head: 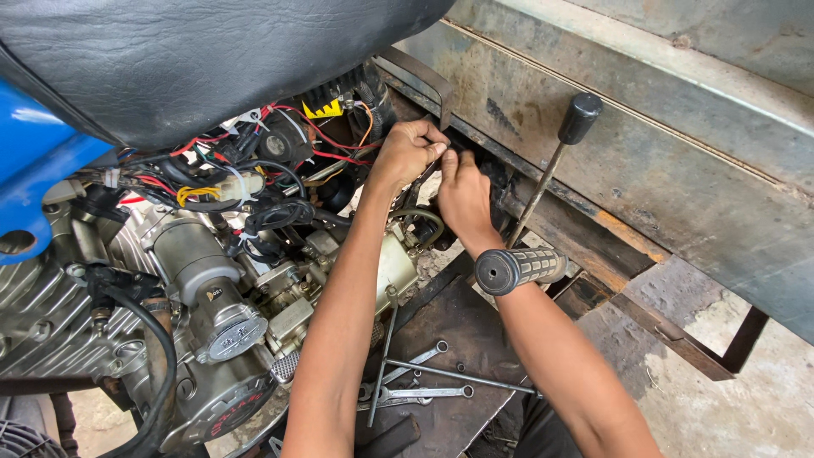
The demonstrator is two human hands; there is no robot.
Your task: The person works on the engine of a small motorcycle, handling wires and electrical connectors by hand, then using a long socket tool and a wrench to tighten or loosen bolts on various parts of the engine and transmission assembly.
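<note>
Spanners: we see several spanners [415, 392] and a long thin rod [462, 376] lying loose on the dark metal plate [458, 331] nearest us, none of them in a hand.

Engine: the silver engine [195, 314] sits bare on our left, with a round embossed cap [236, 335] and a small yellow-and-dark sticker [214, 293] on its casing.

Grip: a ribbed grey handle grip [519, 269] juts across our right forearm.

Progress: we judge the work to be mid-way; the wiring [246, 170] under the seat lies exposed and untidy, and both hands are busy at one dark fitting [458, 157] by the rusty frame rail [543, 212]. We cannot tell what has already been fastened.

Left hand: our left hand [409, 153] is curled, fingertips pinched on that fitting.

Right hand: our right hand [464, 199] presses against the same spot just beside it, fingers together; what it grasps is hidden.

Lever: a rod with a black knob [580, 117] stands just beyond the hands.

Label: a small yellow tag [323, 108] with black marks sits among red wires under the black seat [212, 59].
</note>
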